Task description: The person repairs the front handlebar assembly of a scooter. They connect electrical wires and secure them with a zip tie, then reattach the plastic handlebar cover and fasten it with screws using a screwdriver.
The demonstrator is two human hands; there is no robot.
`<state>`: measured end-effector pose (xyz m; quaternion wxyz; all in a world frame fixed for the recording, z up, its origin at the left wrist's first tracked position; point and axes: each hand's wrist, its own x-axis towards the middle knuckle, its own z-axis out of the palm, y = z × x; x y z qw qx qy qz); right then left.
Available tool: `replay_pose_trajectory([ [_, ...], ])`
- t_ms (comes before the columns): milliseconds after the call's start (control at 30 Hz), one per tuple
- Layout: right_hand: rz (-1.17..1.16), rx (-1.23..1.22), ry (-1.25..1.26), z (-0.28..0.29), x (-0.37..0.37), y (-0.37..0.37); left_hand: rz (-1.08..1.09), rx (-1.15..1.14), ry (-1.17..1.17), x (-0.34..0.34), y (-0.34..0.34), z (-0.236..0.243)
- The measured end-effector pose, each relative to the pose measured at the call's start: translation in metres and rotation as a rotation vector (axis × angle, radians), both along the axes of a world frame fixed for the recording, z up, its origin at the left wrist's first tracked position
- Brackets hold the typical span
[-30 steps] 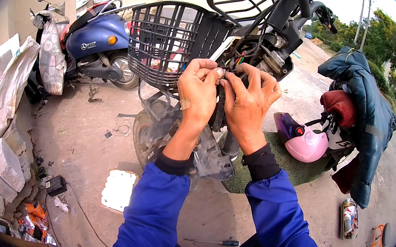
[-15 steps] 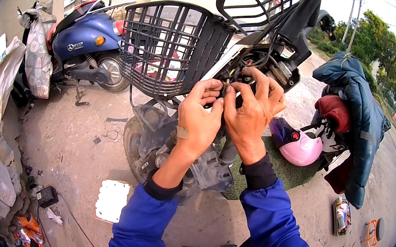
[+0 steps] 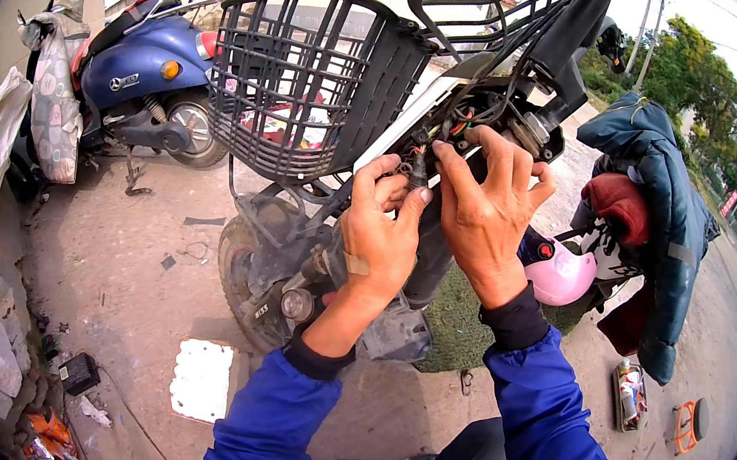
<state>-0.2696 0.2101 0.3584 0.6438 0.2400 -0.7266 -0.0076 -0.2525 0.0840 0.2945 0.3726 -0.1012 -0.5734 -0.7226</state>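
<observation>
A bundle of wires (image 3: 417, 166) in a dark sleeve comes out of the opened front of an electric scooter, behind its black basket (image 3: 311, 79). My left hand (image 3: 380, 247), with a plaster on it, pinches this bundle between thumb and fingers. Just to its right, my right hand (image 3: 488, 205) has its fingers apart. One of its fingertips is at the exposed coloured wires (image 3: 459, 125), and I see nothing gripped in it. Whether that fingertip touches a wire is hard to make out.
A pink helmet (image 3: 561, 275) and a dark padded cover (image 3: 665, 219) are on the scooter's right. A screwdriver (image 3: 408, 459) lies on the ground below, a white board (image 3: 202, 379) to the left. A blue scooter (image 3: 139, 74) stands behind; a tool tray (image 3: 631, 396) sits lower right.
My hands have drawn apart: the right hand has shifted right and slightly down, off the wire bundle. The left keeps its pinch, slightly lower. The view has shifted a little.
</observation>
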Motion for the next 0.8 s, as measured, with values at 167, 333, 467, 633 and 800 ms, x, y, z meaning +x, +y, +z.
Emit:
replay_pose_trajectory([
  [167, 0.107, 0.036, 0.051, -0.001, -0.011, 0.009, 0.085, -0.029, 0.09, -0.008, -0.001, -0.007],
  [333, 0.083, 0.058, 0.042, 0.003, -0.011, 0.008, 0.083, 0.001, 0.082, -0.007, 0.0, 0.0],
  [467, 0.126, 0.046, 0.046, 0.003, -0.015, 0.01, 0.053, 0.102, 0.041, -0.008, 0.001, 0.003],
  [633, 0.147, 0.033, 0.03, 0.005, -0.01, 0.007, -0.029, 0.172, 0.136, -0.01, -0.004, 0.001],
  [800, 0.13, 0.023, -0.011, 0.009, -0.004, 0.003, 0.01, 0.164, 0.097, -0.007, -0.003, 0.004],
])
